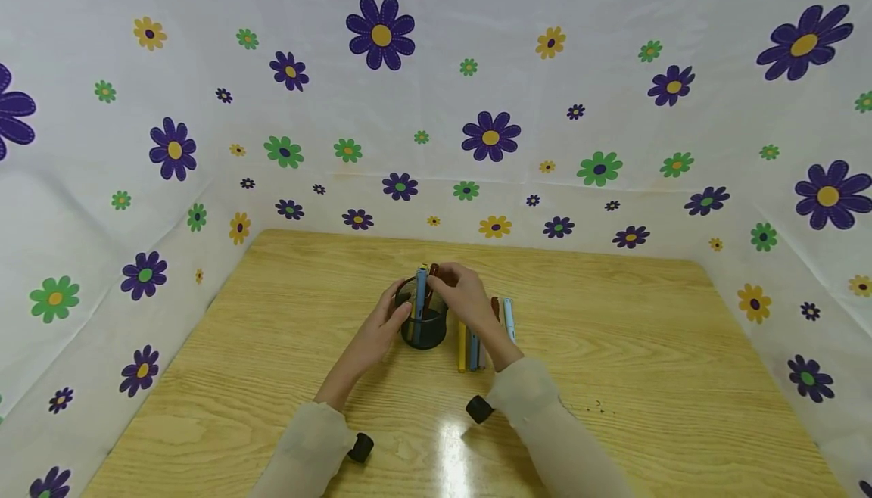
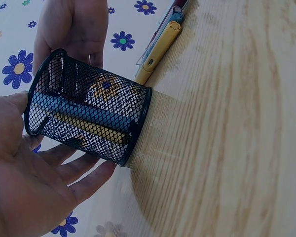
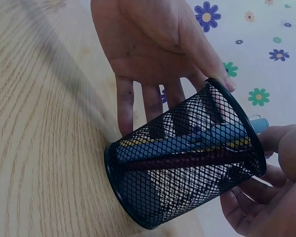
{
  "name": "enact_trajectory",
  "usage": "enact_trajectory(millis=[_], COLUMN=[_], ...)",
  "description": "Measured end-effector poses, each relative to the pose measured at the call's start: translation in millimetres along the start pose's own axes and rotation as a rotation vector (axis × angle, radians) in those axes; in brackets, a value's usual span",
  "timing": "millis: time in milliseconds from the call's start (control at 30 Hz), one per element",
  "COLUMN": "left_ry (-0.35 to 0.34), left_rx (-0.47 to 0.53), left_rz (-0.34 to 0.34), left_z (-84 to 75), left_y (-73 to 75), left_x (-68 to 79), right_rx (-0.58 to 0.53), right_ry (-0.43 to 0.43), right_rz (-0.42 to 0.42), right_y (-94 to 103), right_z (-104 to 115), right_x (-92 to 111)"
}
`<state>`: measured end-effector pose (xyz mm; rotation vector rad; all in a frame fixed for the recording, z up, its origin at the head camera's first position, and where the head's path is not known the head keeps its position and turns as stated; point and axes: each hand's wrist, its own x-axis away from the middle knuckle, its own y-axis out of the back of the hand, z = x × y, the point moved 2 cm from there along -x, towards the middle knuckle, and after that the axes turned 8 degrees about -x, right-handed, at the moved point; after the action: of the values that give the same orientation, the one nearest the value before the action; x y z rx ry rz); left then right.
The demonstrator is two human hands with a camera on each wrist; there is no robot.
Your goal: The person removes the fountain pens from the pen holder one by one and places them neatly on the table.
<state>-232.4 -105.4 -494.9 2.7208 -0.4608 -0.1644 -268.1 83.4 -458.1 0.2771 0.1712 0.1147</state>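
A black wire-mesh pen cup [image 1: 429,334] stands upright on the table. My left hand [image 1: 378,328] holds it from the left, thumb near the rim and fingers along the far side. In the cup lean a blue pen [image 1: 420,290], a yellow pen and a dark red-brown pen [image 1: 434,269]. At the cup's mouth my right hand [image 1: 466,295] pinches the red-brown pen, whose lower part is inside the mesh. In the right wrist view, the right hand [image 3: 281,182] is curled at the rim of the cup [image 3: 187,163]; its fingertips are partly hidden.
Just right of the cup, partly under my right forearm, lie a yellow pen [image 1: 462,348], a blue pen [image 1: 473,354], a greyish pen, a brown pen [image 1: 495,306] and a light blue pen [image 1: 509,319]. Flower-printed white cloth [image 1: 436,89] walls the wooden table [image 1: 272,392].
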Motion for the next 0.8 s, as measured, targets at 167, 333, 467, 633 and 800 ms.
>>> enact_trajectory(millis=[167, 333, 467, 633, 800], left_ry=[-0.007, -0.021, -0.019, -0.013, 0.002], left_rx=[0.016, 0.014, 0.007, 0.001, -0.014], left_rz=[0.007, 0.011, 0.004, 0.0, -0.004], left_z=[1.2, 0.9, 1.0, 1.1, -0.1], left_y=[-0.1, -0.1, -0.3, -1.1, -1.0], left_x=[-0.5, -0.3, -0.7, -1.3, -1.5], right_rx=[-0.01, -0.018, -0.043, -0.075, -0.15], right_ry=[0.036, 0.062, 0.048, 0.02, 0.05], right_rz=[0.018, 0.011, -0.012, -0.073, -0.109], right_y=[-3.3, -2.9, 0.6, 8.2, 16.3], right_z=[1, 0, 0, 2, 4], right_x=[0, 1, 3, 8, 8])
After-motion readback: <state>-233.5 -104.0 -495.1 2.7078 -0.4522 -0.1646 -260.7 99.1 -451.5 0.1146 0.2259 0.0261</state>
